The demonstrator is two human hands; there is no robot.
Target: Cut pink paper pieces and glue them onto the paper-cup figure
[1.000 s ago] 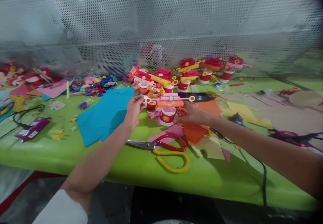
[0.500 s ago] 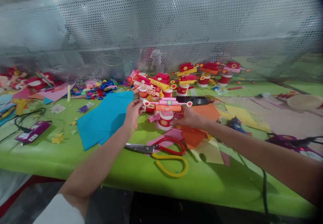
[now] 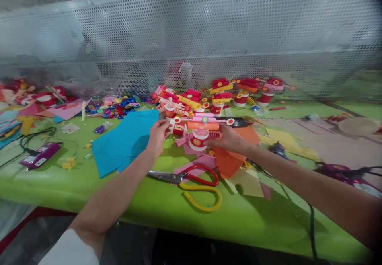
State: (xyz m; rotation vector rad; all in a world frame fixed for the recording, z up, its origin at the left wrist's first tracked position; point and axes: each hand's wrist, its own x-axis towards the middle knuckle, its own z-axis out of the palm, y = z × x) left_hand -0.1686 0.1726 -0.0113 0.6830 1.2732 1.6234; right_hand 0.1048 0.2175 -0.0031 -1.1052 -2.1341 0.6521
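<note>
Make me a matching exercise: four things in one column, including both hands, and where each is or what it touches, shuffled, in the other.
Column one
1. Scissors
2. Blue sheets
3. Left hand
4. Right hand

Column two
A. Fingers on the upright cup with pink folded arms
B. Lying flat toward the left on the green table
C. Lying near the table's front edge, in front of the upright cup
D. Fingertips at the end of a small red-and-white piece turned sideways

Right pairs: 1-C, 2-B, 3-D, 4-A
</note>
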